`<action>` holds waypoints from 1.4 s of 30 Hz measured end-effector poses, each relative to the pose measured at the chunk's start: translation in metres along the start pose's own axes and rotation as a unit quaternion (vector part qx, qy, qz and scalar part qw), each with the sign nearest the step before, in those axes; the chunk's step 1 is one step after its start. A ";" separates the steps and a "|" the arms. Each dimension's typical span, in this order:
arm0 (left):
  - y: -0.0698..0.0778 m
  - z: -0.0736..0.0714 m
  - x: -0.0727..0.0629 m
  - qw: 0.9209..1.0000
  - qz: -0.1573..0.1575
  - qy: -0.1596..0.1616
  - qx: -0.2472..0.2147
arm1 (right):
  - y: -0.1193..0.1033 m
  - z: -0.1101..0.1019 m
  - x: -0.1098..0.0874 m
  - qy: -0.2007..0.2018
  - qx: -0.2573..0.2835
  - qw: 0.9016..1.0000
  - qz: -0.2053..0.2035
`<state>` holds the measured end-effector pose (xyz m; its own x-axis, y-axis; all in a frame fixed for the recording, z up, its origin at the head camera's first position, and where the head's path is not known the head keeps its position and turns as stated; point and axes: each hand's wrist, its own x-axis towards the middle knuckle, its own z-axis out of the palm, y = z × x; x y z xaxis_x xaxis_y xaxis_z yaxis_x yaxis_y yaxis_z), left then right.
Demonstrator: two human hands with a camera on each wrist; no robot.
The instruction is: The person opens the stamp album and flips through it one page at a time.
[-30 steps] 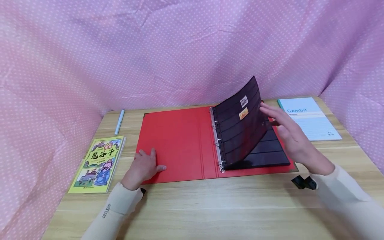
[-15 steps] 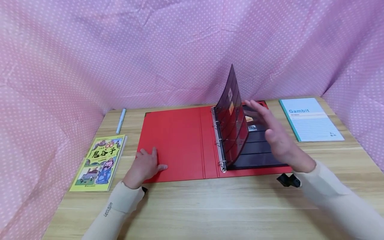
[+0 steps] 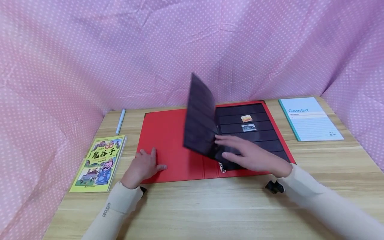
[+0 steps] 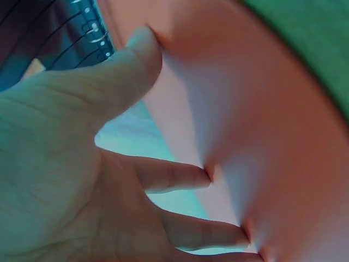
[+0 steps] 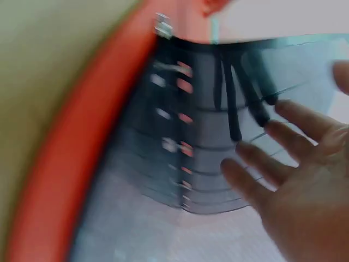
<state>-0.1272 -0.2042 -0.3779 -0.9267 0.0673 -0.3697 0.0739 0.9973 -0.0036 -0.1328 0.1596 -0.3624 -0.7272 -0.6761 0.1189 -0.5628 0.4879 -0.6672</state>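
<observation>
A red ring binder (image 3: 171, 133) lies spread on the table, its left cover flat. One black stock page (image 3: 199, 116) stands raised over the rings and leans left. Beneath it on the right lies another black page (image 3: 252, 136) with two small stamps, an orange one (image 3: 246, 118) and a grey one (image 3: 248, 127). My right hand (image 3: 252, 155) pushes the raised page with extended fingers; in the right wrist view the fingertips (image 5: 234, 166) are at the page's face. My left hand (image 3: 145, 168) rests on the left cover near its lower left corner, fingers spread.
A yellow comic-style book (image 3: 97, 165) lies left of the binder, with a pale blue pen (image 3: 120, 121) behind it. To the right is a Gambit notebook (image 3: 312, 120). A pink dotted cloth (image 3: 180, 50) hangs behind the wooden table (image 3: 192, 206).
The black page has swung from the right side past upright to lean left, uncovering the page with stamps. My right hand has moved left with it. The left hand has stayed put.
</observation>
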 end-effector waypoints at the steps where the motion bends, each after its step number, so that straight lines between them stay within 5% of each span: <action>1: -0.001 -0.002 0.001 1.000 0.002 0.004 -0.008 | 0.002 0.005 0.001 -0.012 -0.013 1.000 0.011; 7: -0.005 -0.012 0.010 0.996 0.023 0.051 -0.065 | 0.004 0.022 0.006 -0.050 -0.039 0.998 0.025; 12: 0.007 -0.022 0.014 0.990 0.057 0.077 -0.103 | 0.000 0.029 0.010 -0.064 -0.074 0.995 0.025; 21: 0.046 -0.020 0.025 0.994 0.081 0.029 -0.063 | -0.005 0.036 0.015 -0.071 -0.161 0.984 0.028; 28: 0.060 -0.008 0.035 0.999 0.048 -0.009 0.005 | 0.005 0.023 0.018 -0.068 -0.078 0.994 0.018; 33: 0.065 -0.008 0.039 0.999 0.041 -0.019 -0.003 | 0.019 0.014 0.014 -0.065 -0.026 0.994 0.085; 37: 0.064 -0.008 0.039 0.999 0.049 -0.010 0.005 | 0.025 0.014 0.010 -0.082 -0.024 0.989 0.121; 42: 0.059 -0.005 0.036 0.997 0.069 0.020 0.006 | 0.025 0.020 0.010 -0.080 -0.030 0.989 0.119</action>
<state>-0.1581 -0.1426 -0.3873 -0.9217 0.2053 -0.3292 0.2061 0.9780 0.0326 -0.1464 0.1543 -0.3923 -0.7726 -0.6152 -0.1571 -0.4095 0.6718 -0.6172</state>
